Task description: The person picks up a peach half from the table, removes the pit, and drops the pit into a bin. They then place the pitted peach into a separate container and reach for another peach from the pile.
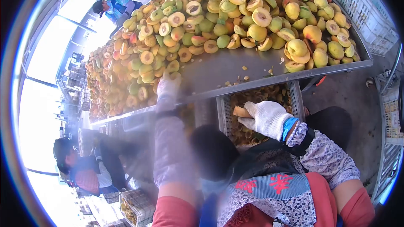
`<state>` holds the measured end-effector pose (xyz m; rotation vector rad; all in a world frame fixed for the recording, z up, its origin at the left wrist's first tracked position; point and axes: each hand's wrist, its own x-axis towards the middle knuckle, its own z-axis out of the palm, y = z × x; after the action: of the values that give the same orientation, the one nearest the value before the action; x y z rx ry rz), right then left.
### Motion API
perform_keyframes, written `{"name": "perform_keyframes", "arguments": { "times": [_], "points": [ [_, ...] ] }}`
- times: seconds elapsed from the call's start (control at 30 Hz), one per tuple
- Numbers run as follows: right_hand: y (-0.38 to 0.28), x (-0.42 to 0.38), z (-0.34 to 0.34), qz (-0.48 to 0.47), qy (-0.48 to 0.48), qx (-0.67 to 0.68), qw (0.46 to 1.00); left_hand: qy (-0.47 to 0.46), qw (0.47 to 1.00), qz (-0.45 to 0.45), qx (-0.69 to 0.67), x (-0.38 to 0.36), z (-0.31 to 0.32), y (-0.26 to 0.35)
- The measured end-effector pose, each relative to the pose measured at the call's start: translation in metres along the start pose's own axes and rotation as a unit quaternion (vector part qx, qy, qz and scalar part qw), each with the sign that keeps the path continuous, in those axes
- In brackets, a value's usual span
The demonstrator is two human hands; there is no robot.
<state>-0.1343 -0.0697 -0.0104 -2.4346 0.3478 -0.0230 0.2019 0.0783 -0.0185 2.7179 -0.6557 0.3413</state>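
**Halved fruit held over a crate beside a heaped sorting table**

A piece of cut fruit (241, 112) is gripped in the right hand (266, 119), which is gloved in white and closed around it, with only the pale orange end left showing past the fingers. The hand is held over a grey plastic crate (221, 113) set just below the table edge, and more fruit pieces are seen inside the crate. The left hand (168, 85), also gloved, is stretched out to the metal table (223, 69) and is seen at the near edge of the fruit pile (235, 17); it is heavily blurred, so it cannot be told whether it is open or closed on anything. The pile is made up of yellow, green and reddish fruit, many pieces halved with the stone hollow facing up (a few small scraps lie on the bare metal near the crate). A patterned sleeve and a red apron are worn by the person. Another worker in blue (115, 7) is seen at the far side of the table, and a third person (84, 168) lower left.
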Motion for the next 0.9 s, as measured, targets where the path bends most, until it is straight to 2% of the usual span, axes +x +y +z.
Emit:
{"name": "perform_keyframes", "arguments": {
  "times": [0.03, 0.07, 0.1, 0.13, 0.17, 0.2, 0.23, 0.27, 0.3, 0.37, 0.4, 0.43, 0.47, 0.5, 0.53, 0.57, 0.6, 0.63, 0.67, 0.7, 0.83, 0.9],
  "points": [
    [0.001, 0.002, 0.0, -0.007, 0.024, 0.005, 1.0, -0.016, 0.991, 0.019, 0.131, 0.003, 0.01, 0.007],
    [0.002, 0.003, 0.001, -0.014, 0.049, 0.01, 0.999, -0.018, 0.991, 0.021, 0.13, 0.008, 0.014, 0.009],
    [0.004, 0.006, 0.003, -0.015, 0.058, 0.005, 0.998, -0.13, 0.99, -0.058, 0.012, 0.009, -0.004, 0.028],
    [0.005, 0.008, 0.007, -0.013, 0.057, 0.006, 0.998, -0.239, 0.955, -0.138, -0.105, 0.008, -0.014, 0.038],
    [0.008, 0.01, 0.01, -0.026, 0.087, 0.025, 0.996, -0.243, 0.956, -0.095, -0.136, 0.015, 0.008, 0.018],
    [0.008, 0.013, 0.011, -0.039, 0.117, 0.043, 0.991, -0.242, 0.956, -0.096, -0.137, 0.01, 0.007, 0.02],
    [0.004, 0.014, 0.008, -0.046, 0.138, 0.057, 0.988, -0.238, 0.916, -0.115, -0.303, -0.005, -0.006, 0.034],
    [0.0, 0.016, 0.005, -0.044, 0.142, 0.056, 0.987, -0.229, 0.848, -0.128, -0.46, -0.02, -0.023, 0.055],
    [-0.005, 0.017, 0.0, -0.04, 0.154, 0.114, 0.981, -0.242, 0.823, -0.119, -0.499, -0.037, -0.054, 0.088],
    [-0.02, 0.015, -0.016, -0.057, 0.187, 0.199, 0.96, -0.242, 0.809, -0.089, -0.529, -0.059, -0.067, 0.112],
    [-0.021, 0.017, -0.018, -0.057, 0.189, 0.198, 0.96, -0.239, 0.794, -0.059, -0.556, -0.068, -0.072, 0.123],
    [-0.021, 0.018, -0.018, -0.039, 0.187, 0.188, 0.964, -0.248, 0.756, -0.073, -0.601, -0.08, -0.077, 0.137],
    [-0.02, 0.019, -0.019, -0.021, 0.185, 0.178, 0.966, -0.24, 0.755, -0.083, -0.605, -0.09, -0.077, 0.148],
    [-0.019, 0.02, -0.02, -0.012, 0.172, 0.171, 0.97, -0.184, 0.842, 0.074, -0.502, -0.099, -0.074, 0.15],
    [-0.017, 0.019, -0.02, -0.009, 0.174, 0.17, 0.97, -0.118, 0.89, 0.226, -0.378, -0.106, -0.069, 0.152],
    [-0.015, 0.017, -0.021, -0.009, 0.169, 0.146, 0.975, -0.107, 0.854, 0.129, -0.492, -0.116, -0.057, 0.156],
    [-0.013, 0.015, -0.02, -0.01, 0.163, 0.121, 0.979, -0.108, 0.853, 0.127, -0.494, -0.122, -0.055, 0.164],
    [-0.013, 0.014, -0.019, -0.009, 0.16, 0.12, 0.98, -0.15, 0.743, -0.034, -0.651, -0.129, -0.056, 0.172],
    [-0.014, 0.014, -0.019, 0.005, 0.138, 0.117, 0.984, -0.182, 0.585, -0.193, -0.767, -0.132, -0.057, 0.176],
    [-0.014, 0.015, -0.019, 0.019, 0.117, 0.115, 0.986, -0.177, 0.568, -0.193, -0.78, -0.131, -0.049, 0.176],
    [-0.008, 0.018, -0.015, 0.039, 0.116, 0.092, 0.988, -0.159, 0.577, -0.178, -0.781, -0.137, -0.042, 0.181],
    [-0.01, 0.019, -0.019, 0.066, 0.079, 0.101, 0.99, -0.148, 0.556, -0.208, -0.791, -0.141, -0.049, 0.186]
  ]
}}
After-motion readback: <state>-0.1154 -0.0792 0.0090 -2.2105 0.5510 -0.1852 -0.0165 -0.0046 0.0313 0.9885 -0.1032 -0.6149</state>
